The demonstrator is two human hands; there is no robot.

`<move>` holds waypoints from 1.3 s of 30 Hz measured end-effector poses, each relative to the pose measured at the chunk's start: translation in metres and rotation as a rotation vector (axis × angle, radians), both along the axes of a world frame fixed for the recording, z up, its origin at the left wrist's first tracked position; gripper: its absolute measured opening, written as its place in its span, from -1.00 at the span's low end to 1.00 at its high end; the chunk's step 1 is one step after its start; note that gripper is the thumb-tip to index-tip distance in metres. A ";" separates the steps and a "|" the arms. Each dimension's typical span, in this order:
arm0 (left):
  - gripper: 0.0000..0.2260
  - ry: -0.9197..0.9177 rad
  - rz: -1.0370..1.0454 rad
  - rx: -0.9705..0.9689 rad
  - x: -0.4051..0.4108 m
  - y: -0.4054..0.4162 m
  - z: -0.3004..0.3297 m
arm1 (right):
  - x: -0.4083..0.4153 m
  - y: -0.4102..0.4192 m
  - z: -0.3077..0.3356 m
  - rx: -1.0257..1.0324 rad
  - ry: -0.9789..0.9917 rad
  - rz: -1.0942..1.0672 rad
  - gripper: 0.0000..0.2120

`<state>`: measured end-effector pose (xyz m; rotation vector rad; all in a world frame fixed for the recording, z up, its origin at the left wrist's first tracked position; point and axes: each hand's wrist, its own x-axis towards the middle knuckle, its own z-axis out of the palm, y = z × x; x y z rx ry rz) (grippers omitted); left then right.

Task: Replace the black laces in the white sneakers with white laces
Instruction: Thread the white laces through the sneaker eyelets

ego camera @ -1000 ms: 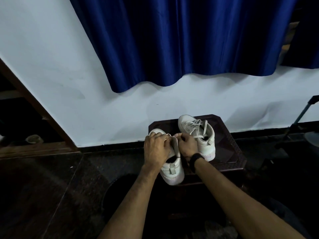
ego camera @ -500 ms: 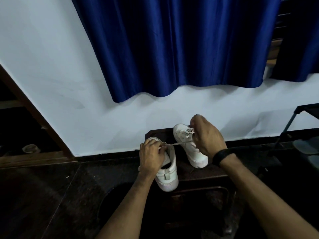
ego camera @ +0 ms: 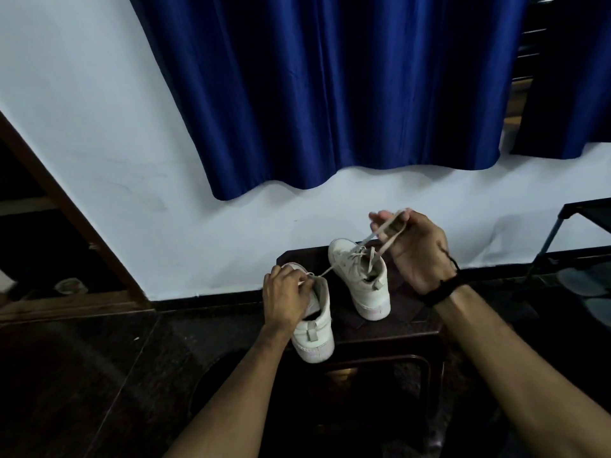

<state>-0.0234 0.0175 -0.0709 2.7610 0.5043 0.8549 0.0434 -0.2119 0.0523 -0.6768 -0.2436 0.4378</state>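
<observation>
Pulling white lace [ego camera: 380, 231], both hands [ego camera: 416, 251]

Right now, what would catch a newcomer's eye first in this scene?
Probably the deep blue curtain filling the top, against a pale wall. Below it, two white sneakers stand on a dark stool. The left hand holds the nearer sneaker while the raised right hand pulls a pale lace up.

L hand [ego camera: 287, 292] low, fingers curled, pinching lace [ego camera: 325, 272] at near sneaker [ego camera: 314, 328]. R hand [ego camera: 415, 249] raised, fingers hooked round lace loop; both forearms extended fwd.
</observation>
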 end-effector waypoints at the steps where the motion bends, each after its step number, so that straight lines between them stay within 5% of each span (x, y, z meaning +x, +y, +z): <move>1: -0.88 0.002 -0.001 0.005 0.000 0.000 0.000 | -0.002 -0.002 0.001 -0.110 -0.023 0.076 -0.77; 5: -0.91 -0.019 0.001 0.046 0.000 -0.001 0.000 | 0.004 0.013 -0.032 -1.442 -0.871 0.107 -0.80; 7: -0.91 -0.022 -0.016 0.073 0.000 -0.001 0.001 | 0.002 0.033 -0.045 -1.636 -1.201 0.009 -0.63; 11: -0.84 -0.042 -0.031 0.095 -0.004 -0.001 0.001 | -0.004 0.078 -0.060 -1.640 -1.526 0.006 -0.74; 14: -0.95 -0.043 -0.018 0.057 -0.004 -0.001 0.002 | 0.006 0.090 -0.077 -1.674 -1.378 0.206 -0.76; 19: -0.95 -0.042 -0.006 0.036 -0.004 -0.004 0.002 | 0.011 0.083 -0.074 -1.627 -1.180 -0.043 -0.78; 22: -0.91 -0.080 0.008 0.030 -0.004 -0.005 0.004 | 0.022 0.067 -0.050 -1.181 -0.799 -0.340 -0.79; 27: -0.77 -0.080 0.028 -0.012 -0.001 -0.003 0.000 | 0.023 0.054 -0.044 -0.330 -0.063 0.042 -0.72; 29: -0.80 -0.089 0.025 -0.037 -0.002 -0.004 0.001 | 0.016 0.056 -0.052 -0.399 -0.070 0.100 -0.70; 33: -0.75 -0.128 0.072 -0.134 -0.004 -0.003 0.001 | 0.014 0.058 -0.059 -1.090 -0.755 -0.069 -0.74; 35: -0.68 -0.163 0.092 -0.214 -0.007 -0.003 0.000 | 0.011 0.061 -0.060 -1.191 -0.951 -0.069 -0.82; 39: -0.72 -0.187 0.176 -0.300 -0.009 -0.008 0.003 | 0.016 0.059 -0.059 -1.222 -0.872 -0.223 -0.92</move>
